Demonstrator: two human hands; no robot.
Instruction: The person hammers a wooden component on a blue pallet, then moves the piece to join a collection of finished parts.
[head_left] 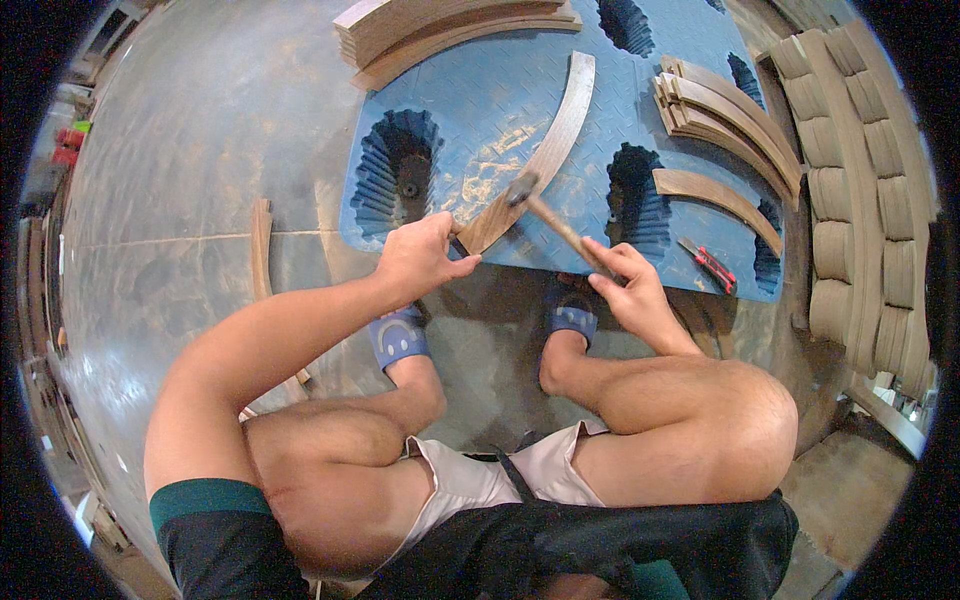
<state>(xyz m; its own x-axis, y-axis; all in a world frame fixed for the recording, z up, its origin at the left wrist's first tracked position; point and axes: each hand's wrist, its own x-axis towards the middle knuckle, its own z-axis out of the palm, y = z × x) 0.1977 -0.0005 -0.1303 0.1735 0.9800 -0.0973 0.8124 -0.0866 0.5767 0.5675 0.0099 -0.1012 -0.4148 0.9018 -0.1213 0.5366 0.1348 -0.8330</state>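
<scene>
A curved wooden slat (pixel 566 132) lies across the blue plastic pallet (pixel 478 118), its near end close to the pallet's front edge. At that end, my left hand (pixel 425 258) is closed in a fist with the thumb pointing right. A small dark piece shows beside its fingers, too little to name. My right hand (pixel 636 292) grips the wooden handle of a hammer (pixel 562 226). The hammer's dark head is over the slat, a short way from my left hand; whether it touches the wood I cannot tell.
Stacked curved slats (pixel 455 32) lie at the pallet's far left, more (pixel 728 125) at its right. A single slat (pixel 720 198) and a red utility knife (pixel 710 266) are nearer. Bundled wooden pieces (pixel 850 200) stand at the right. Another strip (pixel 261 250) lies on the floor.
</scene>
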